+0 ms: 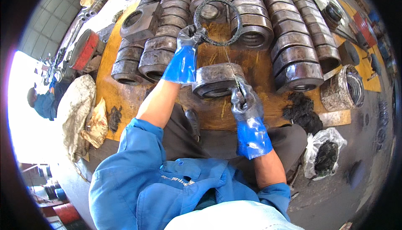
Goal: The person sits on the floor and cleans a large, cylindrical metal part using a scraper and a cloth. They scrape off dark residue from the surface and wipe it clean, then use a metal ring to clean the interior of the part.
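My left hand (pixel 191 37), in a blue glove with blackened fingers, is closed on the left side of a dark, rough-surfaced ring (pixel 239 24), held up above the table. A thin strand (pixel 228 60) runs from the ring's lower edge down to my right hand (pixel 247 102). That hand, gloved alike, has its fingers closed on the strand; whether it is wire or fibre I cannot tell. Between and below the hands, a thick metal collar (pixel 217 77) lies on the table, its hole facing me. My right fingers are close to its right end and partly overlap it.
Rows of metal collars (pixel 295 56) stretch away across the yellow-brown table (pixel 209 119). Black fibrous clumps (pixel 305 115) lie at the right, near a clear plastic bag (pixel 310 156) and a dirty bucket (pixel 337 89). Left are a stained sack (pixel 77 112) and another person (pixel 44 102).
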Demonstrator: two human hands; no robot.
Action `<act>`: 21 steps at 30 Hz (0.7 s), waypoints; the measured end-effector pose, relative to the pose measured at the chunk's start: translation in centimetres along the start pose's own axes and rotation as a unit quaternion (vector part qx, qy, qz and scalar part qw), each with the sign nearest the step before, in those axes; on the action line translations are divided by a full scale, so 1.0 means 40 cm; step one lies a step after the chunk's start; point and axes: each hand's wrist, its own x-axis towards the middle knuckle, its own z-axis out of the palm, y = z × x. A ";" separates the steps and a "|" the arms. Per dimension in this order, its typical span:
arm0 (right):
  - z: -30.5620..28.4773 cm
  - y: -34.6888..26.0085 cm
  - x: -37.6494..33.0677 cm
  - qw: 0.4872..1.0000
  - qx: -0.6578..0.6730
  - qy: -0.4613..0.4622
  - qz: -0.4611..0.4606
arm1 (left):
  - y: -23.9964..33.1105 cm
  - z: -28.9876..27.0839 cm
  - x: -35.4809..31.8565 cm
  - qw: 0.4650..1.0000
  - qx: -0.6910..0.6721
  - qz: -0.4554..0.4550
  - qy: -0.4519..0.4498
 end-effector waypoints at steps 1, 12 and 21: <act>0.007 -0.014 -0.008 1.000 -0.008 0.003 0.001 | -0.020 -0.008 0.003 1.000 0.019 0.020 0.005; 0.071 0.005 -0.045 0.998 -0.036 0.039 -0.029 | 0.025 0.142 -0.059 0.965 0.223 0.074 0.115; 0.060 -0.015 -0.038 0.999 0.002 -0.019 0.035 | 0.007 0.145 -0.082 0.978 0.155 0.053 0.129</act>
